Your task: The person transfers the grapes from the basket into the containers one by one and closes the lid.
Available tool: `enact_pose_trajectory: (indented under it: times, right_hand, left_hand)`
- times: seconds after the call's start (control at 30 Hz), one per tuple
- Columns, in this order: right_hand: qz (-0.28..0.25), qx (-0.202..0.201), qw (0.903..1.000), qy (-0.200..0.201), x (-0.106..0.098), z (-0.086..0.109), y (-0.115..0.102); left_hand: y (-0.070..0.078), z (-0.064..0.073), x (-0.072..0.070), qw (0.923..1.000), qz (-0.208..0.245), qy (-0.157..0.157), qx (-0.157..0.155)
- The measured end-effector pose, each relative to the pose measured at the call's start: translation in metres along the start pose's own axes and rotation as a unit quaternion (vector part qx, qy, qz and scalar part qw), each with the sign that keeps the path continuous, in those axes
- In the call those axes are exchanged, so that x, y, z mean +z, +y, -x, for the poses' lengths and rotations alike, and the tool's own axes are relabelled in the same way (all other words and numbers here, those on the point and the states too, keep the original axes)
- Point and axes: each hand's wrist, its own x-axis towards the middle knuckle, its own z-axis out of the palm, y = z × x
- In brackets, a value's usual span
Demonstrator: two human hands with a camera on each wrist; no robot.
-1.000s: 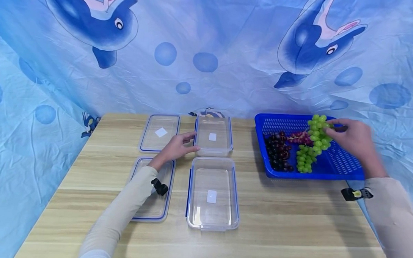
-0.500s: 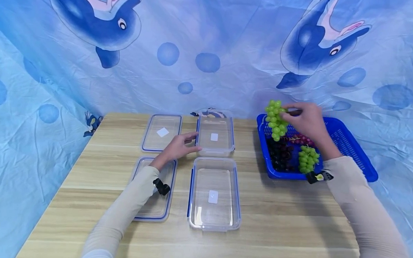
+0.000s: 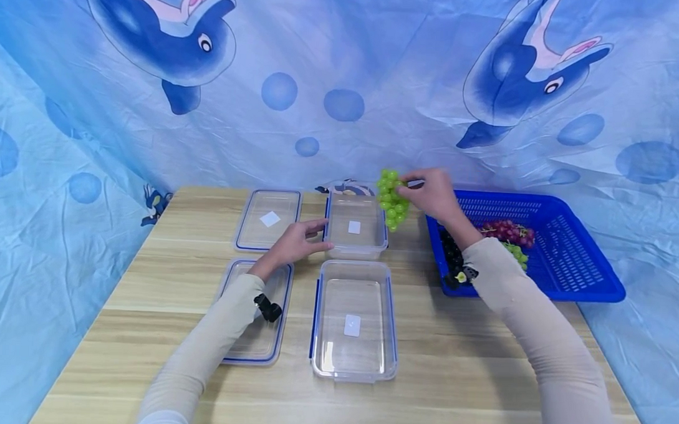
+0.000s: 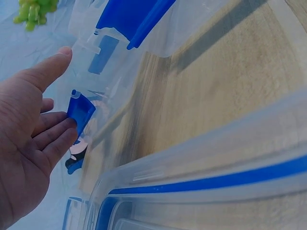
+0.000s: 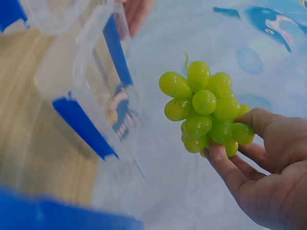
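My right hand [image 3: 434, 193] pinches a bunch of green grapes [image 3: 393, 201] in the air, just right of the far clear container [image 3: 366, 246]. In the right wrist view the thumb and fingers hold the green grapes [image 5: 204, 110] by one end. At the left side of the far container, my left hand [image 3: 295, 241] rests with fingers extended. The left wrist view shows the left hand [image 4: 29, 139] with its fingertips against a blue side latch [image 4: 80, 112]. Closer to me stands a second clear container [image 3: 352, 356] with a white label.
A blue basket [image 3: 601, 280] on the right holds red grapes [image 3: 507, 232], another green bunch [image 3: 516, 254] and dark grapes [image 3: 452, 250], partly behind the right arm. Two lids, a far one [image 3: 269, 197] and a near one [image 3: 256, 352], lie left of the containers on the wooden table [image 3: 451, 390].
My right hand has carried the green grapes leftward from above the basket to the far container's right side. The left hand has stayed in place at that container.
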Motion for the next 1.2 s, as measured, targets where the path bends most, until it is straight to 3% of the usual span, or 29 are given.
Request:
enact_pose_trajectory:
  times: [0.43,0.6,0.9,1.2]
  right_hand:
    - [-0.02,0.022,0.9993,-0.021,0.068,-0.016,0.0]
    - [-0.031,0.048,0.9982,-0.02,0.09,-0.02,0.001]
    - [-0.039,0.065,0.9965,-0.037,0.119,-0.024,0.011]
    - [-0.051,0.068,0.9932,-0.079,0.135,-0.024,0.015]
  left_hand:
    - [-0.003,-0.001,-0.001,0.9999,0.016,-0.001,0.004]
    - [-0.004,-0.001,0.0,0.9999,0.015,-0.002,0.006]
    - [-0.002,-0.002,-0.001,0.9999,0.011,-0.002,0.001]
    - [-0.001,-0.001,-0.001,0.9999,0.011,-0.005,0.001]
